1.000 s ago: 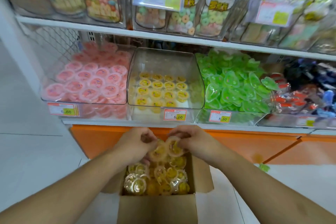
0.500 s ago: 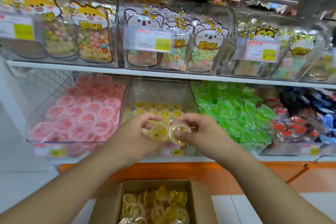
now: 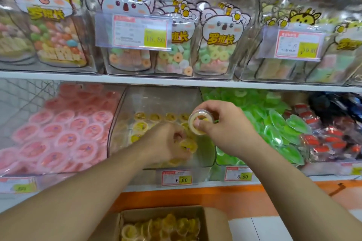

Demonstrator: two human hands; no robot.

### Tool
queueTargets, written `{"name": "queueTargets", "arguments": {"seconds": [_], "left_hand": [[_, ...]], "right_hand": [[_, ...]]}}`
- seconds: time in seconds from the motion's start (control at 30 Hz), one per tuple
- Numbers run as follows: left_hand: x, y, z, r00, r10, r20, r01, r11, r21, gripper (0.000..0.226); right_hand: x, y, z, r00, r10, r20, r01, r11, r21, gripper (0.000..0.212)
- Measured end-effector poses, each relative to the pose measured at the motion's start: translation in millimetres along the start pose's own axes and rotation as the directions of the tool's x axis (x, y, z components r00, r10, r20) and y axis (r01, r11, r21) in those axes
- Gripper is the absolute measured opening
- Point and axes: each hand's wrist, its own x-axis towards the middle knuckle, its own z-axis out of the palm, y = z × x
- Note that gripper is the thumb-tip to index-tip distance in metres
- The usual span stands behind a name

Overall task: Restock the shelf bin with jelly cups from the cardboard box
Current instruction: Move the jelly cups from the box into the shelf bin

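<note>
Both hands have risen from the cardboard box [image 3: 156,219] to the clear shelf bin [image 3: 160,101]. From the head view, the right hand [image 3: 225,129] pinches one jelly cup [image 3: 199,122] above the bin; the left hand [image 3: 168,143], inside it, grasps another yellow cup [image 3: 187,146].

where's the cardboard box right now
In the head view the cardboard box sits at bottom centre, on the floor below the orange shelf base, between the person's forearms, open, with yellow jelly cups inside.
</note>
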Motion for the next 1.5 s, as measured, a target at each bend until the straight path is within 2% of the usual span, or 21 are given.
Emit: {"name": "queueTargets", "arguments": {"seconds": [0.1, 0.23, 0.37, 0.47, 0.63, 0.77, 1.0, 1.1, 1.2, 1.33, 1.4, 1.5], "left_hand": [[12, -4, 11, 0.998, 0.03, 0.061, -0.032, 0.999, 0.042, 0.05], [27, -14, 23, 0.993, 0.052, 0.107, -0.073, 0.977, 0.201, 0.073], [32, -24, 31, 0.99, 0.058, 0.126, -0.087, 0.968, 0.237, 0.069], [33, -29, 33, 0.987, 0.064, 0.145, -0.097, 0.968, 0.233, 0.075], [29, -22, 27, 0.975, 0.065, 0.21, -0.128, 0.945, 0.3, 0.069], [24, -22, 22, 0.981, 0.065, 0.184, -0.107, 0.968, 0.228, 0.08], [28, -21, 27, 0.98, 0.113, 0.164, -0.15, 0.961, 0.233, 0.05], [30, -22, 27, 0.982, 0.105, 0.156, -0.14, 0.962, 0.234, 0.046], [29, -25, 26, 0.983, 0.107, 0.152, -0.14, 0.965, 0.223, 0.049], [30, -33, 17, 0.974, 0.103, 0.203, -0.137, 0.977, 0.164, 0.067], [30, -36, 14, 0.971, 0.104, 0.215, -0.147, 0.969, 0.196, 0.074], [30, -38, 15, 0.981, 0.103, 0.166, -0.144, 0.956, 0.255, 0.07]], "right_hand": [[4, 5, 1, 1.0, 0.004, -0.006, -0.004, 1.0, 0.015, 0.012], [7, 7, 4, 1.0, 0.025, -0.008, -0.025, 1.0, 0.008, 0.01], [8, 4, 4, 1.0, 0.014, 0.004, -0.014, 1.0, -0.005, 0.009], [9, 3, 5, 1.0, 0.007, 0.011, -0.007, 1.0, 0.0, 0.009], [8, 4, 6, 0.999, 0.029, 0.021, -0.029, 1.0, -0.008, 0.009], [8, 4, 7, 0.999, 0.034, 0.017, -0.034, 0.999, -0.017, 0.008], [9, 6, 7, 0.999, 0.036, 0.01, -0.036, 0.999, -0.006, 0.008], [9, 6, 8, 0.999, 0.034, 0.015, -0.034, 0.999, -0.015, 0.007], [9, 6, 8, 0.999, 0.031, 0.014, -0.031, 0.999, -0.016, 0.007], [9, 6, 8, 1.0, 0.027, 0.013, -0.027, 1.0, -0.014, 0.007], [9, 7, 8, 0.999, 0.032, 0.013, -0.032, 0.999, -0.017, 0.007], [8, 6, 7, 0.999, 0.043, 0.014, -0.043, 0.999, -0.015, 0.007]]}}
